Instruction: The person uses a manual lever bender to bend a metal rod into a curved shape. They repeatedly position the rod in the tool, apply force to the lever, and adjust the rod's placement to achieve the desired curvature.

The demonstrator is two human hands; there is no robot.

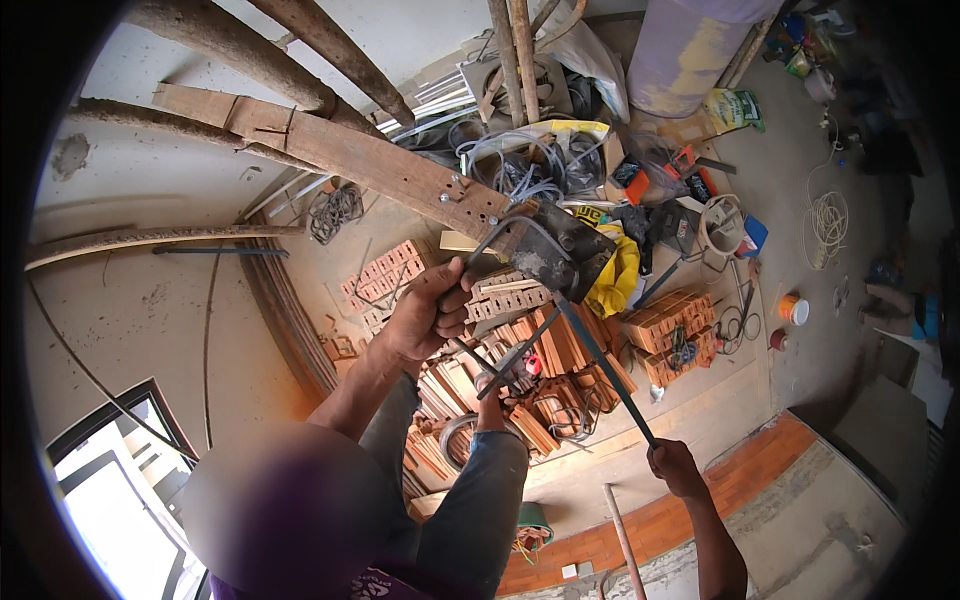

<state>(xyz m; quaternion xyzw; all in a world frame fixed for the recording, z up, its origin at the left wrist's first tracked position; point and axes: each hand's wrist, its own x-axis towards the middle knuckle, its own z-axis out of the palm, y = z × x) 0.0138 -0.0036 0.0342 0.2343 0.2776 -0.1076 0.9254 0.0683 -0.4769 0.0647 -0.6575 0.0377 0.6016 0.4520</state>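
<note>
My left hand (432, 308) is closed round a thin dark steel bar (490, 238) with bends in it, which passes over the end of a wooden plank (370, 170). Bolts (452, 192) stick up from the plank, and a dark metal plate (562, 245) covers its near right end. In my right hand (678, 468), fingers wrapped round it, is the lower end of a long dark metal lever (608, 375). The lever's upper end meets the bar beside the plate. Below the plank, crossing bar ends (520, 352) hang over the bricks.
Stacked hollow bricks (670, 335) and terracotta pieces (560, 345) lie on the floor below. Wooden poles (240, 55) lean at upper left. A yellow bag (618, 275), a white bucket (720, 225), coiled cable (826, 222) and a green bucket (534, 525) stand or lie around.
</note>
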